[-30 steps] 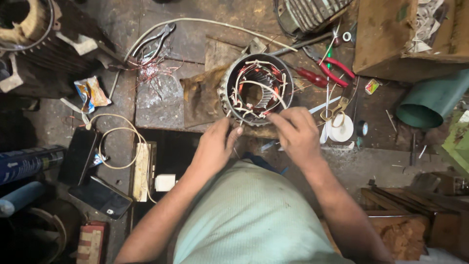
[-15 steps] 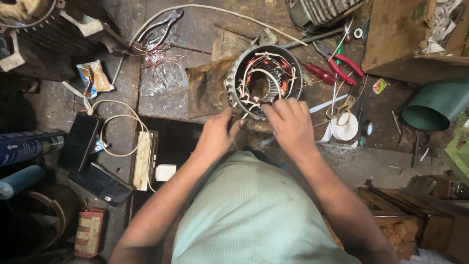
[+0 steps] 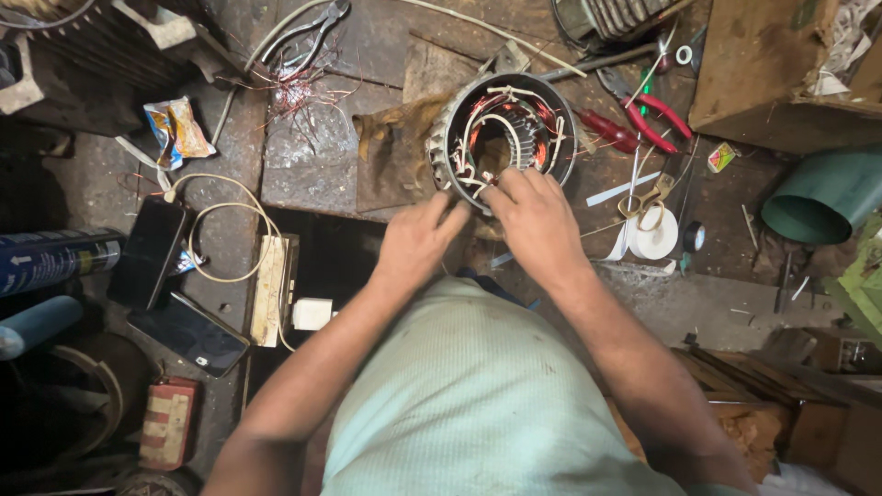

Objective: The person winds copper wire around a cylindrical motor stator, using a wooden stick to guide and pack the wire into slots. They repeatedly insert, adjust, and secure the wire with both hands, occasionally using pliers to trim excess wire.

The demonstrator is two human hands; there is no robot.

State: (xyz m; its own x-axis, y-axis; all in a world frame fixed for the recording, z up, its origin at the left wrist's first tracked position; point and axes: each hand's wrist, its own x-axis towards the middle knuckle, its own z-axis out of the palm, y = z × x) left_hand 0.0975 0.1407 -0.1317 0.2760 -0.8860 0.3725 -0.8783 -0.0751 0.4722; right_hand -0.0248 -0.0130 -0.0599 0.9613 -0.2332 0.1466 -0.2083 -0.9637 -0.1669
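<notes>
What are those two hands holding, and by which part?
Both hands, left hand and right hand, grip the round motor stator at its near rim, fingers on the white-sleeved windings there. Whether they pinch a single wire cannot be told.

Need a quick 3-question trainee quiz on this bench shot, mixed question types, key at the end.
1. True or false: both hands, left hand and right hand, are at the near rim of the round motor stator.
2. Which lies just right of the stator? A) red-handled pliers B) a hammer C) a drill
3. Fill in: the two dark phones lie on the person's ____ side.

Key: 1 true; 2 A; 3 left.
</notes>
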